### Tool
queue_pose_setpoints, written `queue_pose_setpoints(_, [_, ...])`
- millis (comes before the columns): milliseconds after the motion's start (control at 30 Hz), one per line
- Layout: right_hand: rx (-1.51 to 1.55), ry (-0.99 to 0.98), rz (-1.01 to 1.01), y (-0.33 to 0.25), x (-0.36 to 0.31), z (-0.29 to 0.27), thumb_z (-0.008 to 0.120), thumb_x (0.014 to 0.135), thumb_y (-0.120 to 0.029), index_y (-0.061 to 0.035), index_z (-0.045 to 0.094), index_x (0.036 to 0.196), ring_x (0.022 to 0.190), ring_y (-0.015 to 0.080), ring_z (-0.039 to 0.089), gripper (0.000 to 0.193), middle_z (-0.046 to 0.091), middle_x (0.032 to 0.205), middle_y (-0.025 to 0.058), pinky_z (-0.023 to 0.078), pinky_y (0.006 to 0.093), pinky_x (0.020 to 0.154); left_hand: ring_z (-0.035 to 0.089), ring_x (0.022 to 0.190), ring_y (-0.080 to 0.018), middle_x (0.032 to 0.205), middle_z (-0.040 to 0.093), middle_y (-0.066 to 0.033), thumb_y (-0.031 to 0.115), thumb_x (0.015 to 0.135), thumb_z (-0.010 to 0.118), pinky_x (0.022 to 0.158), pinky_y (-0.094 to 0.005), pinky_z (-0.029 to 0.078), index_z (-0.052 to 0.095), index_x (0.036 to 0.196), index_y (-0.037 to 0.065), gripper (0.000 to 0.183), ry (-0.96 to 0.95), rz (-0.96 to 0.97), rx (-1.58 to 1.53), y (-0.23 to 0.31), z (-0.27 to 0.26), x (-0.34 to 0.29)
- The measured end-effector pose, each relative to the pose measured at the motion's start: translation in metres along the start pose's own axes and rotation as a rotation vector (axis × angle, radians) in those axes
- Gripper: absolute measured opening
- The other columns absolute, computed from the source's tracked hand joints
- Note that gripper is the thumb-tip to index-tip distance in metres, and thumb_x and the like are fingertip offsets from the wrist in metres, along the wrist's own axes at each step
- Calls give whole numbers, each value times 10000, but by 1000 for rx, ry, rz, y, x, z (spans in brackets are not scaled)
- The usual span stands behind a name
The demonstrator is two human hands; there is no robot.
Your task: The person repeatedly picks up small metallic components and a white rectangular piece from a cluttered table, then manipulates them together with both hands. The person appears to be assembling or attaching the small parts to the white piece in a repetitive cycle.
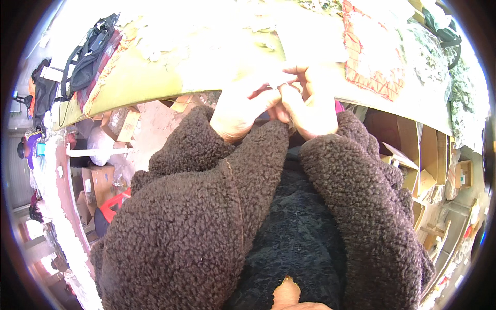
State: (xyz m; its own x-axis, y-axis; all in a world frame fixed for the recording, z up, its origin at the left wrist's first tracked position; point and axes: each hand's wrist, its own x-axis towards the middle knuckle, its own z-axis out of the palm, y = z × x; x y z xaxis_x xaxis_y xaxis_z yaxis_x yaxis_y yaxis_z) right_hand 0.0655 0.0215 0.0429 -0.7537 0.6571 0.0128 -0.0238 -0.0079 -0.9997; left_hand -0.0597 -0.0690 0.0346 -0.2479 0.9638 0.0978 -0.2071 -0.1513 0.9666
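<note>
Both my hands meet at the near edge of a yellow-topped table (155, 85), in front of my chest. My left hand (243, 107) has its fingers bent and pressed together. My right hand (314, 103) touches it, the thumb and fingers closed in a pinch beside the left fingertips. Glare washes out the fingertips, and whatever sits between them is too small and bright to make out. Brown fleecy sleeves (356, 201) cover both forearms. Pale scraps (266, 45) lie on the table beyond my hands.
Right of my hands lies a red mesh piece (356, 51) with white areas inside it. Greenish leafy-looking material (462, 98) hangs at the far right. A black bag (90, 57) rests at the table's left end. Cardboard boxes (98, 181) stand below on the left, more on the right.
</note>
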Motion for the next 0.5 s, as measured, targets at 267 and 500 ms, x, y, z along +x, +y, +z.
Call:
queue_pose_setpoints(267, [-429, 203, -306, 1, 33, -48, 576, 873, -93, -15, 609, 1027, 787, 140, 567, 176, 612, 960, 82, 470, 273, 730, 614, 704, -172, 860, 624, -93, 81, 899, 555, 599, -291, 509, 564, 1065, 11, 180, 145, -177, -559, -12, -19, 9])
queue_pose_setpoints(500, [-1107, 188, -518, 30, 66, -73, 612, 823, -103, -44, 646, 955, 828, 296, 577, 148, 611, 845, 127, 462, 367, 734, 582, 870, -180, 978, 575, -55, 166, 876, 601, 641, -319, 508, 526, 1051, 85, 207, 40, -21, -609, -24, -27, 17])
